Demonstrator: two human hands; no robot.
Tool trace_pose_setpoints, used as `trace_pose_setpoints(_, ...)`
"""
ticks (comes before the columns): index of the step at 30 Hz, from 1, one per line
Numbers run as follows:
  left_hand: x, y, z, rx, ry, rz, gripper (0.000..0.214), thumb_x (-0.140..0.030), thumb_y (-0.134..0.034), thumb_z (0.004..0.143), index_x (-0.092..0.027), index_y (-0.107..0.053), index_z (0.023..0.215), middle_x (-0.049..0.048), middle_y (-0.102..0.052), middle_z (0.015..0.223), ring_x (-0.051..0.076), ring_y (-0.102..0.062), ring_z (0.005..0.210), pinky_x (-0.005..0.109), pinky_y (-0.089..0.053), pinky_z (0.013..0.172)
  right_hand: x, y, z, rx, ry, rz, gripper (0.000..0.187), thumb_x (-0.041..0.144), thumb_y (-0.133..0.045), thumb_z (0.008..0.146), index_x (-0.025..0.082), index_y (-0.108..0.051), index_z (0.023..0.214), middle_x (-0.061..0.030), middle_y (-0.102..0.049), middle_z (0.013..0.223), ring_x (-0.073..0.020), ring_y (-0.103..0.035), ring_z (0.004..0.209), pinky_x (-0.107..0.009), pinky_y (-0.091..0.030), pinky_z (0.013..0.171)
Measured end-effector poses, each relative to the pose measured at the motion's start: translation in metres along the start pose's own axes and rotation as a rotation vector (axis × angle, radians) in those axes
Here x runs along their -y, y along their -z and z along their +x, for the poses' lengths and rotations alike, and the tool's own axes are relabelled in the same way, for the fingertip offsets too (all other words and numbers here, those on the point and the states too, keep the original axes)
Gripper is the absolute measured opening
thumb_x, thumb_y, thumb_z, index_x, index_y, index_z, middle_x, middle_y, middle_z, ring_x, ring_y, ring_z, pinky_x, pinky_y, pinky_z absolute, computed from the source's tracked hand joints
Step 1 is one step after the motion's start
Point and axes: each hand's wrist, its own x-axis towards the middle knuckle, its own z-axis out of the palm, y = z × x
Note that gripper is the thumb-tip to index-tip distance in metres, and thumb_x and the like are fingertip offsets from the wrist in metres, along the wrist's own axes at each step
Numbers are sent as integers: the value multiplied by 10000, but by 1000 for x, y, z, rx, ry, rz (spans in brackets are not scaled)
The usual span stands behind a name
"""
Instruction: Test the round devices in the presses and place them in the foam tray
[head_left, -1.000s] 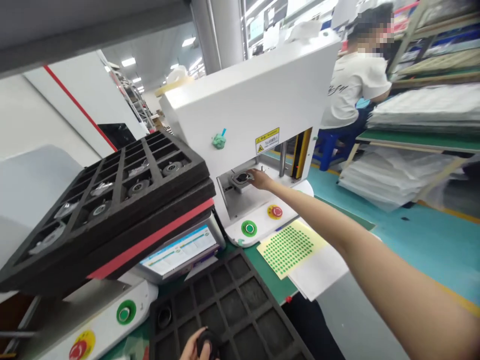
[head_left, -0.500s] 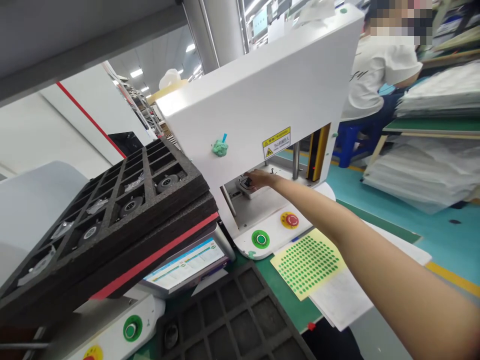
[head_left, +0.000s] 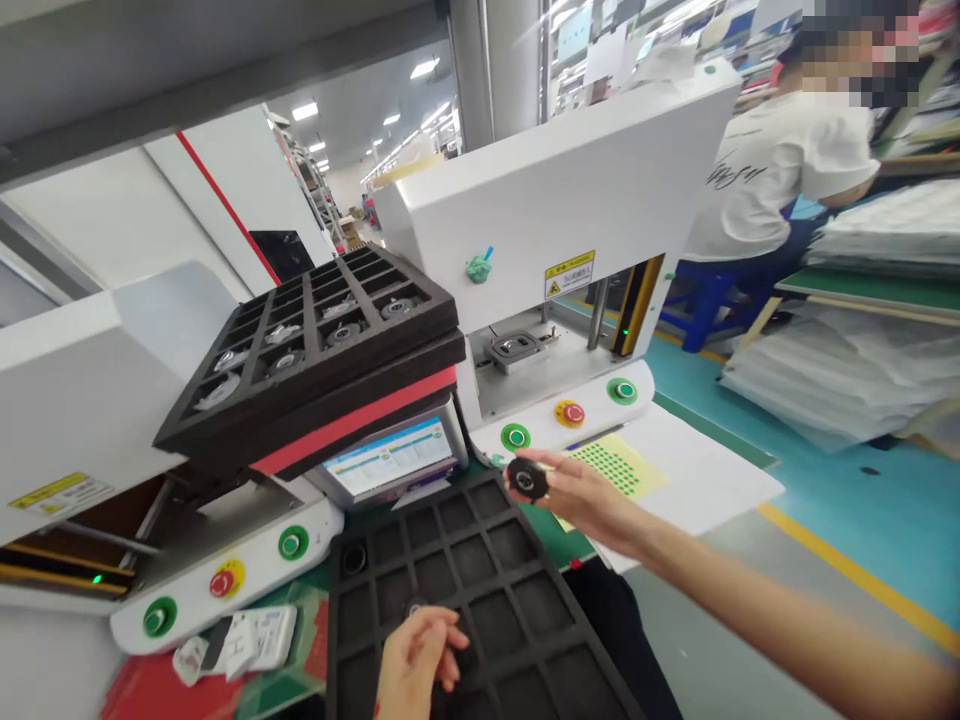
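Note:
My right hand (head_left: 577,497) holds a small round black part (head_left: 526,479) by the fingertips, above the far right corner of a black foam tray (head_left: 480,560) with square cells. My left hand (head_left: 416,660) hovers low over that tray near a cell with a dark part (head_left: 415,606), fingers curled and apart, nothing visibly in them. Another round part (head_left: 354,557) sits in a far left cell. Behind stands a white press machine (head_left: 555,190) with a metal fixture (head_left: 514,349) in its opening.
A stacked black foam tray (head_left: 315,340) filled with round parts rests tilted on a second white machine (head_left: 75,400). A small screen (head_left: 390,457), green and red buttons (head_left: 570,412), a yellow sheet of green dot stickers (head_left: 622,465) and a seated person (head_left: 780,160) are around.
My right hand has pulled back from the machine's fixture toward me and now carries the round black part over the tray. My left hand has come back into view at the tray's near side.

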Motion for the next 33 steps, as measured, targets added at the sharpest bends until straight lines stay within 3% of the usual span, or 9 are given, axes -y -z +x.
trace_pose_setpoints(3, -29, -34, -28, 340, 52, -255, 509, -598, -761, 675, -124, -770, 860, 119, -735, 726, 116, -615, 555, 193, -467, 526, -9, -52, -48, 27, -14, 158, 642, 681, -735, 656, 247, -610, 1113, -92, -715, 1058, -242, -684, 992, -460, -473, 987)
trace_pose_setpoints(6, -50, -52, -49, 480, -11, -453, 516, -555, -783, 682, -130, -765, 974, 122, -736, 835, 127, -651, 692, 189, -519, 627, -20, -88, -79, 45, -60, 291, 659, 630, -789, 627, 259, -598, 1137, -117, -689, 1137, -269, -669, 1030, -420, -532, 887)
trace_pose_setpoints(10, -57, -54, -67, 365, -11, -622, 330, -417, -857, 646, -148, -776, 819, 47, -704, 743, 87, -638, 645, 153, -541, 610, -34, -109, -105, 41, 7, 337, 583, 553, -808, 665, 272, -614, 1137, -115, -676, 1182, -268, -641, 1094, -378, -529, 898)
trace_pose_setpoints(14, -53, -44, -79, 302, -37, -423, 372, -424, -857, 627, -127, -765, 832, 53, -707, 717, 119, -641, 545, 197, -553, 506, -22, -109, -118, 119, 200, 197, 466, 547, -744, 758, 298, -655, 1141, -87, -699, 1134, -229, -671, 1028, -322, -547, 878)
trace_pose_setpoints(19, -55, -27, -93, 85, -597, 231, 84, -218, -684, 809, -172, -752, 828, 42, -711, 724, 162, -656, 668, 248, -544, 634, 11, -104, -124, 24, 451, -292, 99, 282, -700, 858, 254, -737, 945, -62, -747, 881, -194, -712, 817, -283, -598, 744)
trace_pose_setpoints(22, -62, -21, -98, 41, -855, 485, 123, -154, -621, 857, -185, -723, 920, 36, -696, 774, 153, -642, 703, 241, -515, 652, 21, -106, -126, 8, 590, -489, 103, 197, -683, 856, 234, -737, 936, -55, -754, 824, -193, -722, 754, -284, -614, 713)
trace_pose_setpoints(25, -65, -17, -100, -5, -990, 620, 139, -147, -593, 887, -174, -693, 980, 34, -649, 758, 145, -607, 691, 236, -497, 629, 27, -110, -129, -24, 713, -629, 128, 156, -665, 861, 234, -730, 940, -54, -760, 813, -203, -735, 743, -284, -630, 689)
trace_pose_setpoints(29, -66, -13, -99, -28, -1075, 735, 169, -115, -553, 908, -158, -662, 1030, 34, -616, 768, 142, -561, 700, 240, -488, 636, 30, -114, -133, -54, 897, -894, 204, 96, -623, 868, 240, -707, 986, -38, -768, 856, -186, -740, 756, -307, -623, 818)
trace_pose_setpoints(33, -68, -9, -98, -51, -1163, 850, 199, -91, -528, 916, -133, -645, 1072, 57, -635, 827, 161, -548, 757, 277, -497, 714, 30, -113, -134, -24, 979, -1070, 221, 96, -597, 872, 253, -688, 998, -27, -769, 879, -183, -739, 758, -332, -615, 845)
